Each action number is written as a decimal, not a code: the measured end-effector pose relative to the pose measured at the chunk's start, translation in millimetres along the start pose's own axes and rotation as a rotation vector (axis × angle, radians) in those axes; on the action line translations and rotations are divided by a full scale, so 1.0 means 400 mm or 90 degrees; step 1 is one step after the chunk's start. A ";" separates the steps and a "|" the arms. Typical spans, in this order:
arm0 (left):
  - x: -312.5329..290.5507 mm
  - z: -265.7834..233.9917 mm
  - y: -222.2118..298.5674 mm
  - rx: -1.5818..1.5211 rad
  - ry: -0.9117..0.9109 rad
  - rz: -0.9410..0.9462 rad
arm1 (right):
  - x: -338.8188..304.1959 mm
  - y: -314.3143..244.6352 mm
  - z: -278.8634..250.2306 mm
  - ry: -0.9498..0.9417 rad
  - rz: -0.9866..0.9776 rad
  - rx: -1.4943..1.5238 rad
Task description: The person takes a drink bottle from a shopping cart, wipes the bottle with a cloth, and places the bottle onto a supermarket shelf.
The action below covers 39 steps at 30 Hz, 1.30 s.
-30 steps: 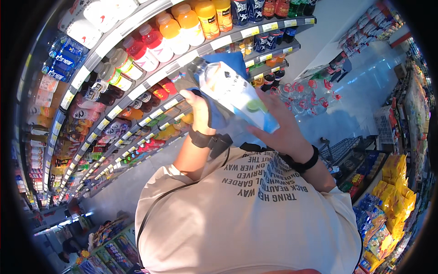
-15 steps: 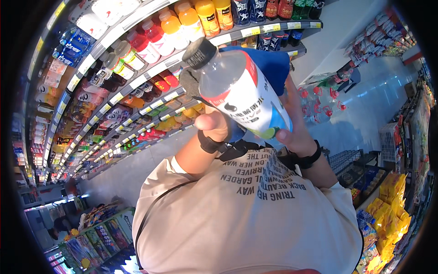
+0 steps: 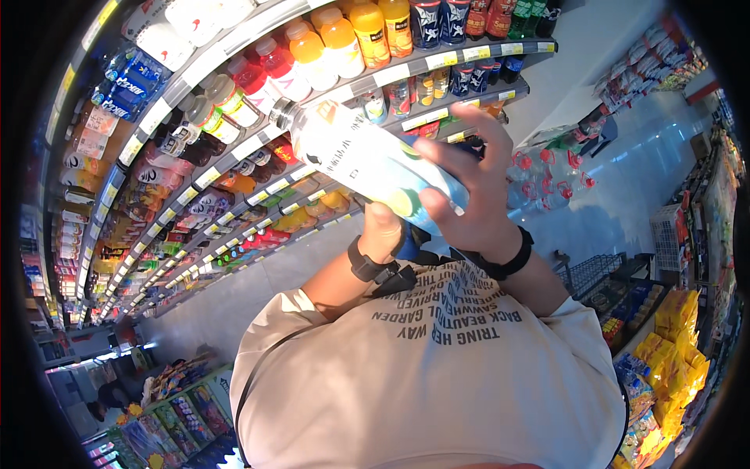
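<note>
A clear plastic drink bottle (image 3: 355,156) with a white label and a dark cap lies tilted before my chest, its cap toward the shelves at the upper left. My left hand (image 3: 382,232) is closed on it from beneath; the thumb shows near the lower side, while the other fingers are hidden behind the bottle. At the base end, my right hand (image 3: 486,205) grips with the thumb and a bent finger on the label side, and another finger is raised off it. Something blue (image 3: 408,248), perhaps cloth, shows partly below the bottle.
Curved shelves of drinks (image 3: 344,47) run along the left and far side, close beyond the cap. Several large red-capped water bottles (image 3: 547,184) stand on the floor at right. A wire basket (image 3: 594,270) and yellow snack bags (image 3: 664,352) are at my right side.
The bottle has moved down and left and tipped flatter. My right hand has shifted from its far edge to over its base end, fingers now on the label side. Less blue material shows.
</note>
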<state>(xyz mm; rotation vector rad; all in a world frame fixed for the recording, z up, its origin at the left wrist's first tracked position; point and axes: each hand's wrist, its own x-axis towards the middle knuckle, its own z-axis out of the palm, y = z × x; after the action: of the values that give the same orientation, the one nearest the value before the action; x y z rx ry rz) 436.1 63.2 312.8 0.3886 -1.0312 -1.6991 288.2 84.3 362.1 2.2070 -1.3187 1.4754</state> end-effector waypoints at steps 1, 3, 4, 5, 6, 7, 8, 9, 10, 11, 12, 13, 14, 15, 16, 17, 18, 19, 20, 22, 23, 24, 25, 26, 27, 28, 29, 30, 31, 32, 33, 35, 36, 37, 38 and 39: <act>-0.001 0.002 0.041 0.064 -0.037 -0.073 | 0.016 -0.022 0.000 -0.041 -0.031 -0.064; 0.000 -0.023 0.047 0.054 0.001 -0.021 | 0.025 -0.049 0.023 -0.050 -0.040 -0.083; -0.003 -0.040 0.047 0.043 0.042 0.031 | 0.025 -0.063 0.034 -0.060 -0.050 -0.099; -0.010 -0.086 0.055 0.059 0.028 0.015 | 0.022 -0.081 0.043 -0.094 -0.032 -0.071; -0.015 -0.108 0.057 0.056 0.028 0.014 | 0.010 -0.082 0.066 -0.096 -0.031 -0.073; -0.018 -0.125 0.061 0.060 0.030 -0.007 | -0.014 -0.079 0.098 -0.059 0.002 -0.011; -0.021 -0.141 0.062 0.063 0.031 -0.027 | -0.029 -0.082 0.120 -0.022 0.035 0.050; -0.017 -0.156 0.061 0.019 0.007 -0.019 | -0.032 -0.081 0.122 -0.034 0.012 -0.006; -0.016 -0.165 0.063 0.020 0.004 -0.019 | -0.038 -0.078 0.135 -0.031 0.012 -0.008; -0.014 -0.169 0.068 0.016 -0.007 -0.016 | -0.048 -0.073 0.153 0.033 -0.011 0.027; -0.011 -0.173 0.079 0.013 -0.020 -0.015 | -0.060 -0.071 0.171 0.100 -0.032 0.061; -0.005 -0.177 0.097 0.016 -0.027 -0.017 | -0.072 -0.070 0.184 0.107 -0.031 0.057; 0.003 -0.178 0.120 -0.017 -0.044 -0.046 | -0.082 -0.068 0.197 0.111 0.011 0.104; 0.012 -0.184 0.135 -0.050 -0.060 -0.077 | -0.080 -0.072 0.206 0.116 0.053 0.152; 0.016 -0.206 0.145 -0.046 -0.068 -0.079 | -0.079 -0.088 0.221 0.124 0.053 0.148; 0.020 -0.238 0.155 -0.040 -0.071 -0.076 | -0.075 -0.115 0.240 0.179 0.178 0.339; 0.026 -0.266 0.168 -0.037 -0.073 -0.073 | -0.071 -0.131 0.250 0.230 0.302 0.529; 0.059 -0.272 0.196 -0.036 -0.143 -0.025 | -0.071 -0.132 0.247 0.237 0.303 0.524; 0.074 -0.277 0.215 -0.034 -0.171 -0.013 | -0.075 -0.128 0.238 0.162 0.433 0.560; 0.077 -0.271 0.248 -0.022 -0.188 0.003 | -0.072 -0.131 0.226 0.083 0.562 0.597; 0.072 -0.267 0.257 -0.015 -0.189 0.006 | -0.070 -0.133 0.221 0.040 0.589 0.616; 0.067 -0.260 0.259 -0.009 -0.190 0.006 | -0.072 -0.131 0.214 -0.004 0.618 0.633; 0.059 -0.253 0.260 -0.002 -0.191 0.007 | -0.082 -0.121 0.216 -0.002 0.619 0.631; 0.049 -0.242 0.259 0.004 -0.191 0.007 | -0.096 -0.102 0.224 -0.015 0.687 0.774; 0.038 -0.232 0.257 0.010 -0.190 0.007 | -0.098 -0.093 0.225 -0.031 0.752 0.918; 0.029 -0.220 0.256 0.018 -0.188 0.007 | -0.098 -0.088 0.217 -0.032 0.754 0.915; 0.021 -0.208 0.250 0.022 -0.186 0.006 | -0.093 -0.085 0.204 -0.056 0.746 0.939; 0.012 -0.197 0.240 0.020 -0.179 0.003 | -0.085 -0.086 0.192 -0.083 0.736 0.964; 0.006 -0.188 0.236 0.021 -0.181 0.000 | -0.083 -0.085 0.179 -0.088 0.738 0.961; -0.003 -0.180 0.224 0.013 -0.174 -0.011 | -0.083 -0.084 0.164 -0.076 0.758 1.047; -0.006 -0.168 0.208 0.003 -0.169 -0.022 | -0.078 -0.083 0.145 -0.064 0.776 1.134; -0.011 -0.148 0.170 -0.019 -0.151 -0.044 | -0.051 -0.102 0.125 -0.005 0.762 1.104; -0.013 -0.143 0.146 -0.030 -0.140 -0.054 | -0.044 -0.107 0.119 0.061 0.747 1.075; -0.015 -0.137 0.123 -0.044 -0.129 -0.061 | -0.046 -0.105 0.110 0.056 0.750 1.072; -0.014 -0.130 0.104 -0.055 -0.118 -0.067 | -0.049 -0.100 0.101 0.072 0.765 0.984; -0.017 -0.122 0.089 -0.065 -0.104 -0.072 | -0.054 -0.101 0.092 0.086 0.781 0.899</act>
<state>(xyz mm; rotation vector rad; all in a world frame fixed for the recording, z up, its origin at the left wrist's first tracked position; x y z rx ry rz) 494.2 45.3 311.5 0.2486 -1.0517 -1.9019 339.9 99.4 338.7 1.3416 -2.0235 3.8053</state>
